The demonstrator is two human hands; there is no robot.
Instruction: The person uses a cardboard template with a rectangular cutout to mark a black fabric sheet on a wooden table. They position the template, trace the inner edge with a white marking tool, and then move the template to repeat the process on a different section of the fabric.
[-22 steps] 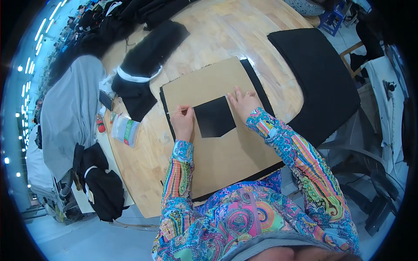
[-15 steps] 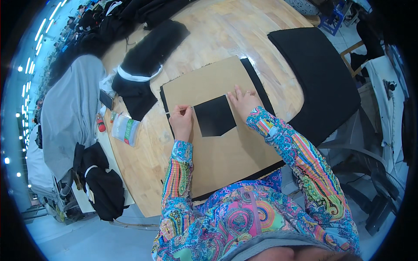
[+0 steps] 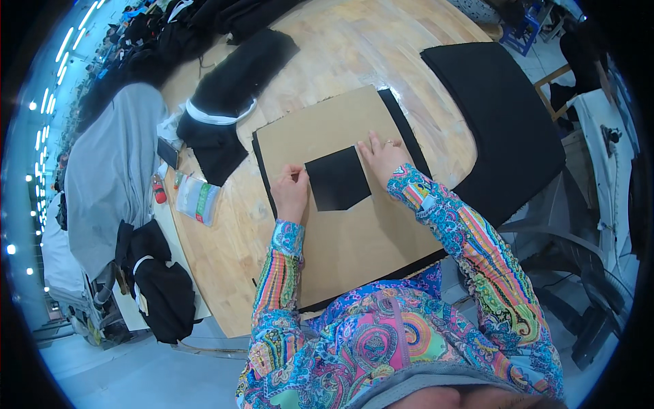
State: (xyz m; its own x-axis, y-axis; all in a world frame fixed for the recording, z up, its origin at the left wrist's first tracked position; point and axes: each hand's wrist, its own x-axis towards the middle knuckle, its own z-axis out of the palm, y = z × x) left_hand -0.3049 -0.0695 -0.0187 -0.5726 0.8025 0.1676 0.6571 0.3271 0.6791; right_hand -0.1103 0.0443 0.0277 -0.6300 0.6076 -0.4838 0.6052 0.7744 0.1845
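Wooden table point(image 3: 327, 61) filled most of the view, curved by the lens. Far right on it lay a large black cloth point(image 3: 497, 116), flat and untouched. Near centre sat a brown card board point(image 3: 354, 232), resting on a black sheet whose edge showed along its far right and left sides. Far left of the board, a heap of black garments point(image 3: 225, 102) with a white band; left of that a grey cloth point(image 3: 102, 177) hung over the table's edge, and a small clear packet point(image 3: 196, 199) lay near the left rim. On the board, toward its far half, lay the black patch point(image 3: 338, 180), five-sided with a point toward the near edge, flat and seemingly unwrinkled. Left hand point(image 3: 291, 191) sat just beside the patch's left edge, fingers curled narrow with thumb and forefinger pinched at or near the far-left corner; could not tell whether a pin or chalk was held. Right hand point(image 3: 383, 155) rested at the far-right corner, fingers spread flat and pressing down, a ring visible. Judged: patch already cut to shape and laid out on the board; positioning or smoothing looked under way. No stitching, marks or folded edges could be seen, so any fixing appeared left to do.
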